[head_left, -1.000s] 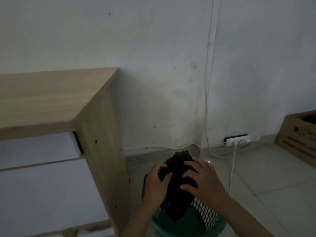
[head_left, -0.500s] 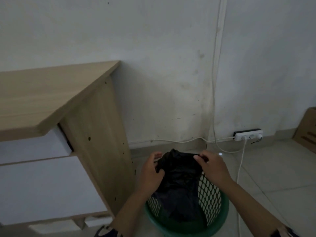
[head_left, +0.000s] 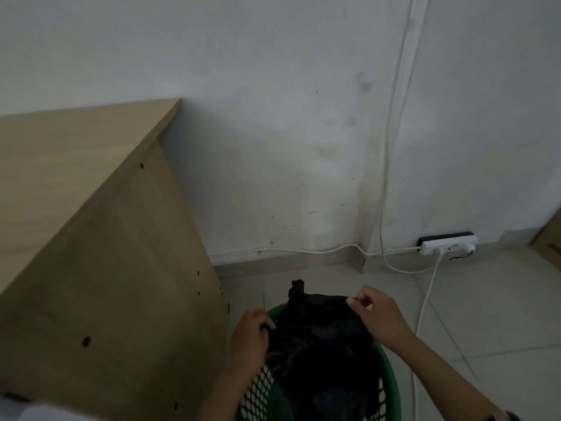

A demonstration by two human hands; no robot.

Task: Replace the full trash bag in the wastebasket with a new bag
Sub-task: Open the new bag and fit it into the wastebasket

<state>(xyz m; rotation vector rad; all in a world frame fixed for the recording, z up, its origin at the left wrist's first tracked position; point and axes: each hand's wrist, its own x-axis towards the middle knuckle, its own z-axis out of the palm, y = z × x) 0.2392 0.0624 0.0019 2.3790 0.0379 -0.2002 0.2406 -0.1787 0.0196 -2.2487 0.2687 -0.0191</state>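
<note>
A green mesh wastebasket point(head_left: 391, 387) stands on the tiled floor at the bottom centre. A black trash bag point(head_left: 318, 344) is spread across its mouth and hangs down inside. My left hand point(head_left: 249, 341) pinches the bag's edge at the left rim. My right hand point(head_left: 379, 314) pinches the bag's edge at the far right rim, holding it slightly above the basket. One bag corner sticks up at the far rim. The basket's bottom is hidden by the bag.
A wooden desk point(head_left: 100, 238) with a side panel stands immediately left of the basket. A white power strip point(head_left: 446, 246) lies by the wall at right, its cable point(head_left: 425, 302) running along the floor beside the basket. A cardboard box point(head_left: 549, 235) sits at the far right edge.
The hands have moved apart from a bunched bag to opposite sides of the rim, spreading the bag open over the basket. The view has tilted down and closer.
</note>
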